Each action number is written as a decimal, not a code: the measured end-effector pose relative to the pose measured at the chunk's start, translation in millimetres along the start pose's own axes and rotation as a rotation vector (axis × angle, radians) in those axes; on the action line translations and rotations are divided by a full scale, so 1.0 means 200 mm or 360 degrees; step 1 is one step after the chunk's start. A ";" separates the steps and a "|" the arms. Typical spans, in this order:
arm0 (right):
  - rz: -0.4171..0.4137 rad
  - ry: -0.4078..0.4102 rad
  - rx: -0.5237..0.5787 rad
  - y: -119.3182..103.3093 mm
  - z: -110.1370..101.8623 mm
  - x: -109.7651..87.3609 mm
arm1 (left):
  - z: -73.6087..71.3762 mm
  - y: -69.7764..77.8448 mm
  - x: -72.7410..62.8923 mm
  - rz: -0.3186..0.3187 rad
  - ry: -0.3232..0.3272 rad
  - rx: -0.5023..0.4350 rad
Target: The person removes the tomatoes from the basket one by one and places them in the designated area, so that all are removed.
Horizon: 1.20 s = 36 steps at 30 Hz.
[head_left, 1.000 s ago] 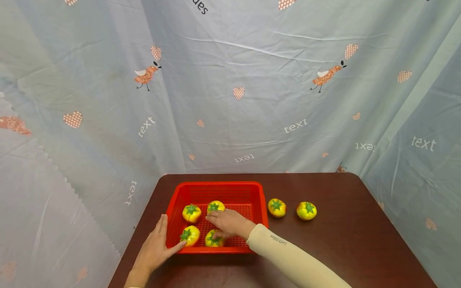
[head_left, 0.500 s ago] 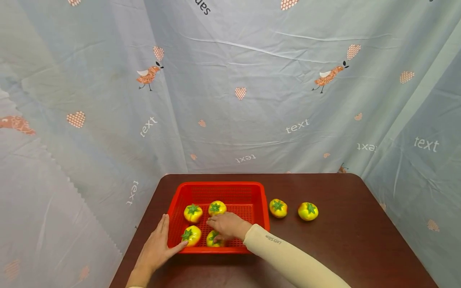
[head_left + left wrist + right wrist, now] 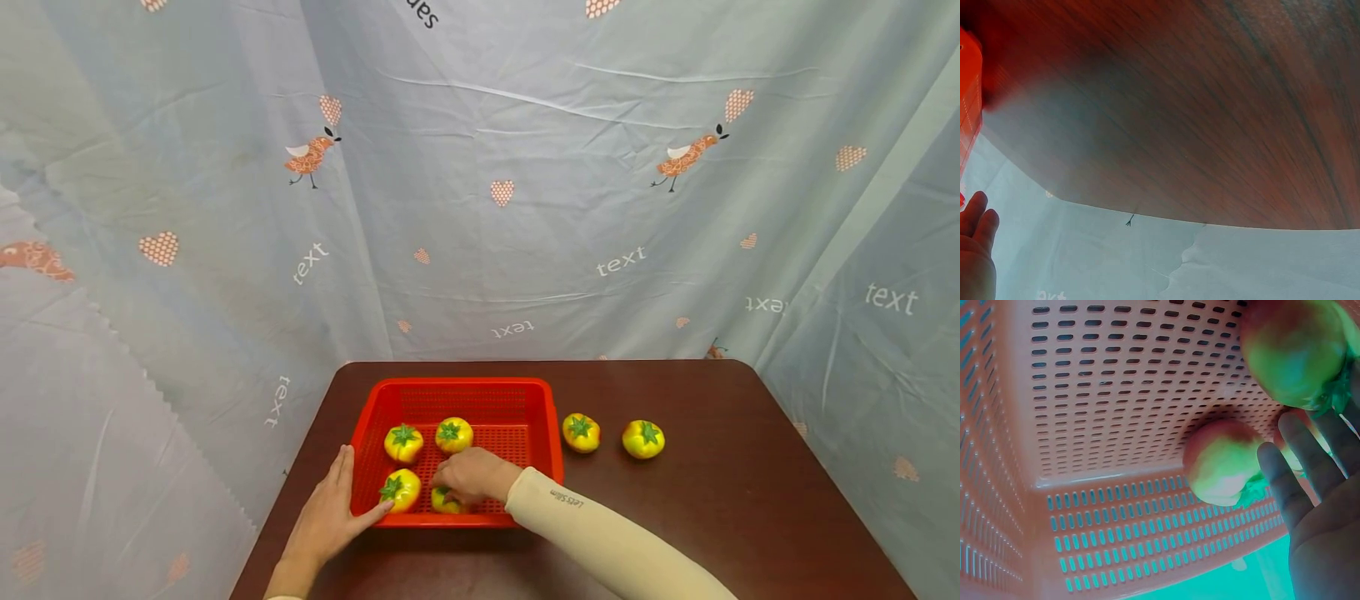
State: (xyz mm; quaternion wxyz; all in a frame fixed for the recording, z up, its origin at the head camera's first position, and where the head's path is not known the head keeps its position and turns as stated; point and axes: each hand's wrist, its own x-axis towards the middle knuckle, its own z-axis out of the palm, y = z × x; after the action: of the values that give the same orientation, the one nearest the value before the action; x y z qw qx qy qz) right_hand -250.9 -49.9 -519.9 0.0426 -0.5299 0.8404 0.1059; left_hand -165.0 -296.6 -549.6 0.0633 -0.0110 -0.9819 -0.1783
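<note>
Red is the basket (image 3: 420, 521) on the brown table (image 3: 720, 517), and four yellow fruits sit in it. The right hand (image 3: 480, 475) reaches down over the front right fruit (image 3: 444, 500). Its fingers (image 3: 1304, 447) look a bit bent in the head view but nearly straight in the right wrist view. They are close to the fruit, yet I can't tell if they pinch it, because the hand hides part of it. The left hand (image 3: 326, 512) has its fingers long and straight along the left side of the basket, with its thumb over the front rim, near the front left fruit (image 3: 401, 490). It holds no fruit. The back left fruit (image 3: 403, 443) and the back right fruit (image 3: 454, 434) sit behind, apart from each other. Two more are out on the table: the near fruit (image 3: 581, 432) just right of the basket, and the far fruit (image 3: 642, 439) past it. I think the step now is putting a fruit down or picking it up; I can't say which. If down, the fingers should let go softly; if up, they should squeeze and lift straight.
</note>
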 end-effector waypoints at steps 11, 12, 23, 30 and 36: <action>0.0103 -0.0165 0.0057 -0.01 -0.01 0.00 | -0.01 0.01 0.00 -0.0011 -0.0008 -0.0005; 0.0104 -0.0170 0.0056 -0.01 -0.01 0.00 | -0.01 0.01 0.00 -0.0009 -0.0006 -0.0003; 0.0084 -0.0182 0.0066 -0.03 -0.01 0.00 | -0.01 0.01 -0.01 0.0014 0.0027 0.0015; 0.0099 -0.0166 0.0077 -0.02 -0.03 -0.01 | 0.00 0.01 -0.01 0.0051 0.0068 0.0010; 0.0103 -0.0086 0.0106 0.01 -0.04 -0.03 | -0.01 0.01 -0.01 0.0033 0.0043 0.0004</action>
State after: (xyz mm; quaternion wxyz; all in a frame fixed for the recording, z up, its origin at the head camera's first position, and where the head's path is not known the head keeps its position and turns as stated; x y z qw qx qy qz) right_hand -250.8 -45.7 -511.1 0.0794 -0.4976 0.8587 0.0934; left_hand -163.7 -295.8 -548.1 0.0785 -0.0188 -0.9810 -0.1764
